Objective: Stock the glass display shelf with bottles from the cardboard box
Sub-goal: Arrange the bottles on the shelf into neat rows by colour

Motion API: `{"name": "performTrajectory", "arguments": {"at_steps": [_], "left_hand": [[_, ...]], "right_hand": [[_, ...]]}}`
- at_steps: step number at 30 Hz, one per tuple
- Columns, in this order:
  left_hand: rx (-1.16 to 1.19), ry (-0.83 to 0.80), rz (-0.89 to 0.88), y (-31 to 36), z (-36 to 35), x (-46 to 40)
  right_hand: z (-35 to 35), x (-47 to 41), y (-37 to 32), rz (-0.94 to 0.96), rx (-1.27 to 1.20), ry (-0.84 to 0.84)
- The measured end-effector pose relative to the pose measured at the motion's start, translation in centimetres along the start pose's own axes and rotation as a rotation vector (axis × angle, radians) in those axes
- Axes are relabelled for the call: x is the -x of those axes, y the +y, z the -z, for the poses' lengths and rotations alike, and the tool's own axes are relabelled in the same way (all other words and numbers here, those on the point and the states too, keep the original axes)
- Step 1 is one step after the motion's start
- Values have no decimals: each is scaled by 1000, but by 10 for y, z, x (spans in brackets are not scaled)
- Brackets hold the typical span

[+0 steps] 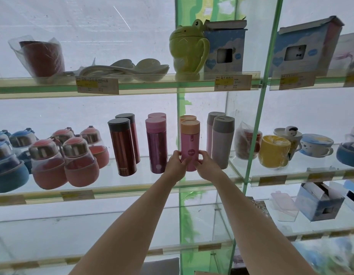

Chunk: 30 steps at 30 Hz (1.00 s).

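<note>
A pink bottle with an orange cap (190, 141) stands upright on the middle glass shelf (132, 187). My left hand (175, 165) and my right hand (206, 165) both grip its lower part from either side. A second orange-capped bottle (188, 117) stands right behind it. To the left are two dark red bottles with black caps (122, 147) and two purple bottles with pink caps (156, 145). Two pale bottles with grey caps (221, 141) stand to the right. The cardboard box is out of view.
Round pink bottles (73, 161) and blue ones (5, 161) fill the shelf's left end. A green frog mug (185, 50) and boxed mugs (224, 52) sit on the shelf above. A vertical glass divider (259, 120) separates yellow and blue cups (275, 151) on the right.
</note>
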<state>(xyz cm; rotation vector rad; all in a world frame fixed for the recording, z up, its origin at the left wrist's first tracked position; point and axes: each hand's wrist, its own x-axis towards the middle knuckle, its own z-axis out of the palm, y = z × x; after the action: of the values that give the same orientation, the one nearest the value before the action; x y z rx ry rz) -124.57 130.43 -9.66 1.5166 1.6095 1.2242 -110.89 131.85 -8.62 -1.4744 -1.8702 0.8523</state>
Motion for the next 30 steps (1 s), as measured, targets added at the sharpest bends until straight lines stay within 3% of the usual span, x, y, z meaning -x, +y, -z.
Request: {"name": "performTrajectory", "arguments": {"at_steps": [8,14,22,30], "left_hand": [[-80,44,22,5,1,7],[-156,234,31,12,5,26],[-161,103,-160,39,-10,53],[-64,79,-107,58,-8,62]], "right_hand": [[-4,7,-3,-20,21,73],[-3,26,-2,-1,-59,307],[22,49,4,-51,-97,447],[32,53,3,-8,-125,445]]}}
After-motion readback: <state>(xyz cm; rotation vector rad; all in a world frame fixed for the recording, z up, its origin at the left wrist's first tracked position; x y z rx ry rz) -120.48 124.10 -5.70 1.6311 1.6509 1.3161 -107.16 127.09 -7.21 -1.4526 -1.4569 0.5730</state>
